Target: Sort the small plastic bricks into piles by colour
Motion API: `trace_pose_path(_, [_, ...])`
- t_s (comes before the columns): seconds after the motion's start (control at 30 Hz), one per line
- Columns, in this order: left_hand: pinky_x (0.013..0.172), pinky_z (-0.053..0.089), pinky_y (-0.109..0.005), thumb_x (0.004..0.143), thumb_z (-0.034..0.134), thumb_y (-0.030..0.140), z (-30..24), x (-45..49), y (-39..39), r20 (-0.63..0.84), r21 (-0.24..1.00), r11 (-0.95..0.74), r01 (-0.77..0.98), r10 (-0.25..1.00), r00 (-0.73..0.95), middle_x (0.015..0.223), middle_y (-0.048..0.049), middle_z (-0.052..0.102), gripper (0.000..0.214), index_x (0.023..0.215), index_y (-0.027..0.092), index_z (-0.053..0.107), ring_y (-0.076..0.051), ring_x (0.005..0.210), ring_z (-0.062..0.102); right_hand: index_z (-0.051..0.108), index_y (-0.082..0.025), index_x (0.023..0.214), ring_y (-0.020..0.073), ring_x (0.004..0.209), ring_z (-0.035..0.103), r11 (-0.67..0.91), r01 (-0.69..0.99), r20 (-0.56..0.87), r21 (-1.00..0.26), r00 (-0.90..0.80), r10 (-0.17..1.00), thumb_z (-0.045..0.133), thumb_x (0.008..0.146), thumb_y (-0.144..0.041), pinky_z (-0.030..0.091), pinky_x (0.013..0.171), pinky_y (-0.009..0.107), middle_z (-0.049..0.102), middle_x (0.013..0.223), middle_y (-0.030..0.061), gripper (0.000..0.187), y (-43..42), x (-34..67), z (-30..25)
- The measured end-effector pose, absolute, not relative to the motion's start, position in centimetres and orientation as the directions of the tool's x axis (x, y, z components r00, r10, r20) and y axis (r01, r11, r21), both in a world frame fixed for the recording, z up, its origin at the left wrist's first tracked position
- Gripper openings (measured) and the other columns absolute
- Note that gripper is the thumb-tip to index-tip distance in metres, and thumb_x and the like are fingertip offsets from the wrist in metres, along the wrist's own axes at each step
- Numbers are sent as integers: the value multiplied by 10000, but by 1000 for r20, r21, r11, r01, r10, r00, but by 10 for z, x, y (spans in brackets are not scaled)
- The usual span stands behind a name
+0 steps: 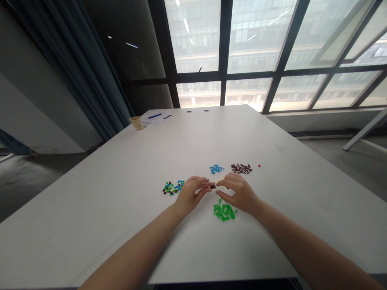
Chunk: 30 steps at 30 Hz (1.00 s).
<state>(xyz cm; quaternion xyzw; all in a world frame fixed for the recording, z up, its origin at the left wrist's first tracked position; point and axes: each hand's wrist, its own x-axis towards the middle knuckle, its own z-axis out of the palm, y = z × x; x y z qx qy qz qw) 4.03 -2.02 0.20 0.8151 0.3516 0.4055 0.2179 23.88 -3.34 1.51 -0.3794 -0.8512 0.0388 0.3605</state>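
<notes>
Head view: left hand (pixel 191 193), fingers pinching brick (pixel 213 187) just beyond green pile (pixel 223 212); right hand (pixel 241 192), fingers parted beside brick. From green pile: blue pile (pixel 215 169) farther beyond, brown pile (pixel 241 168) beyond-right, mixed pile (pixel 171 188) beyond-left.

Dark brown piece (pixel 213 187), one: partly covered by the left hand (pixel 191 195); its studs were too small to tell. Yellow pieces (pixel 221 183): lay at the ten o'clock of the right hand (pixel 240 191), which partly hid them; count uncertain. Mixed pile (pixel 172 188): its three o'clock side ran behind the left hand. Forearms (pixel 139 249): cut off by the bottom edge, at seven and four o'clock of the view. Metal leg (pixel 365 129), three o'clock: cropped by the right edge. Building (pixel 250 32), one o'clock: blurred.
</notes>
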Motion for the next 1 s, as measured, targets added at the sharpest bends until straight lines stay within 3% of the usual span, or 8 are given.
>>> trace_pose_path(0.3, [770, 470, -340, 754, 570, 317, -1, 41, -19, 551, 607, -679, 413, 734, 396, 788, -42, 694, 216, 923, 218, 478, -165, 782, 639, 589, -209, 806, 142, 678, 500, 728, 599, 616, -334, -446, 649, 509, 792, -256, 370, 671, 283, 563, 676, 14, 94, -36, 233, 12])
trace_pose_path(0.43, [715, 485, -312, 745, 571, 341, 2, 40, -20, 511, 607, -632, 482, 775, 372, 858, -43, 672, 294, 995, 227, 468, -172, 851, 615, 601, -207, 778, 142, 680, 506, 688, 650, 598, -322, -424, 680, 519, 781, -267, 358, 684, 277, 579, 670, 16, 102, -29, 244, 17])
trace_pose_path(0.53, [611, 488, -259, 772, 526, 350, 6, 37, -18, 461, 631, -572, 524, 820, 339, 883, -34, 652, 303, 1043, 239, 451, -168, 865, 598, 620, -203, 754, 144, 659, 513, 498, 806, 560, -320, -263, 786, 502, 788, -311, 334, 696, 288, 583, 634, 19, 163, -13, 269, 21])
trace_pose_path(0.63, [510, 454, -208, 794, 484, 346, 11, 31, -14, 414, 661, -525, 536, 851, 323, 876, -33, 638, 284, 1053, 234, 447, -157, 830, 590, 631, -208, 755, 187, 733, 531, 122, 953, 482, -277, 28, 876, 506, 768, -357, 309, 699, 320, 615, 678, 37, 195, 3, 304, 21])
trace_pose_path(0.7, [506, 440, -199, 800, 468, 336, 14, 28, -11, 399, 668, -505, 547, 863, 310, 863, -31, 633, 273, 1048, 226, 447, -148, 806, 587, 641, -203, 762, 226, 777, 537, -143, 965, 374, -220, 219, 901, 502, 755, -380, 307, 682, 344, 632, 731, 70, 225, 10, 324, 16])
trace_pose_path(0.77, [514, 430, -197, 803, 455, 330, 17, 24, -8, 389, 671, -484, 562, 875, 288, 848, -26, 630, 259, 1038, 221, 450, -141, 787, 585, 650, -208, 752, 250, 789, 545, -296, 943, 251, -151, 326, 911, 502, 744, -400, 308, 672, 366, 637, 755, 98, 244, 15, 337, 10])
trace_pose_path(0.87, [508, 413, -194, 804, 443, 330, 18, 21, -4, 362, 672, -442, 594, 896, 258, 847, -20, 627, 254, 1034, 224, 452, -138, 784, 583, 654, -228, 772, 265, 804, 553, -348, 932, 125, -97, 359, 925, 503, 741, -407, 310, 668, 385, 643, 779, 107, 237, 16, 342, 1])
trace_pose_path(1.0, [576, 428, -210, 801, 441, 329, 17, 18, -1, 353, 668, -419, 614, 906, 234, 848, -15, 631, 257, 1033, 222, 458, -136, 795, 578, 658, -240, 782, 258, 822, 554, -309, 947, 82, -92, 316, 945, 504, 751, -394, 306, 673, 380, 652, 824, 98, 221, 16, 339, -3])
